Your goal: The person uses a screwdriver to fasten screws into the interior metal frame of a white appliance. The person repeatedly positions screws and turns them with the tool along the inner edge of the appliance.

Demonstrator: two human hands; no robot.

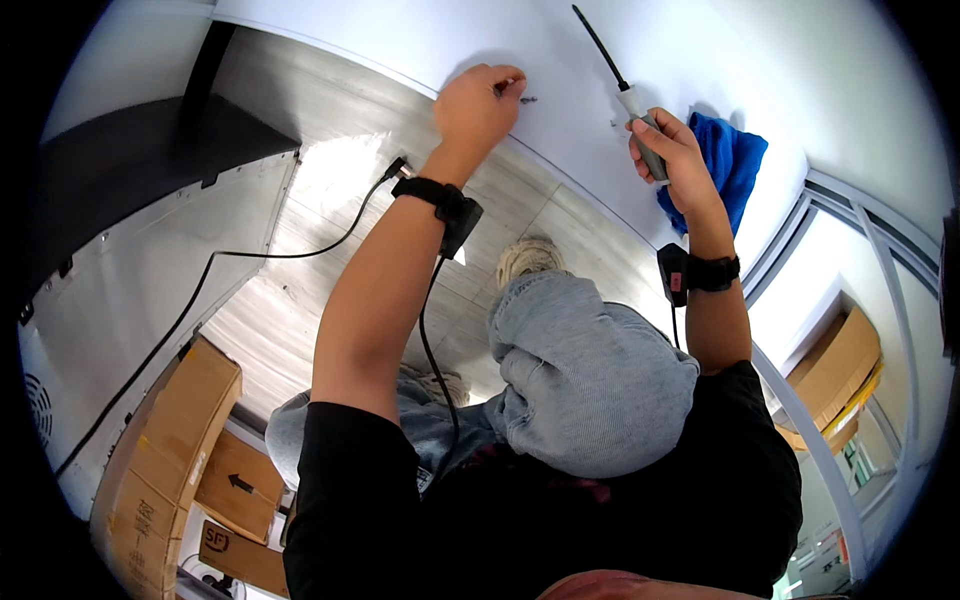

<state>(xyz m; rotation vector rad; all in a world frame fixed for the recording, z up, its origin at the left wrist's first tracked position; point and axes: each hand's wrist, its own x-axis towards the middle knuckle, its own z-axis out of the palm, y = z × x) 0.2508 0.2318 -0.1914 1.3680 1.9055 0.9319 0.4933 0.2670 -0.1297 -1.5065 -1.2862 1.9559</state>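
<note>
My right hand [680,160] is wrapped round the grey handle of a screwdriver [632,104]. Its dark shaft points up and away to the left, over the white surface [560,130]. Near that surface's edge, my left hand [472,112] has its fingers curled together. Something small and dark shows at its fingertips, too small to name. Beside those fingertips lie small dark pieces [529,100] that look like screws. A crumpled blue cloth [738,165] sits just right of my right hand.
On the left stands a metal cabinet [190,245], with a black cable [290,256] running across it to a plug near my left wrist. Cardboard boxes [190,430] stack at lower left. A metal-framed glass panel [885,260] is on the right. Strapped wrist devices trail cables.
</note>
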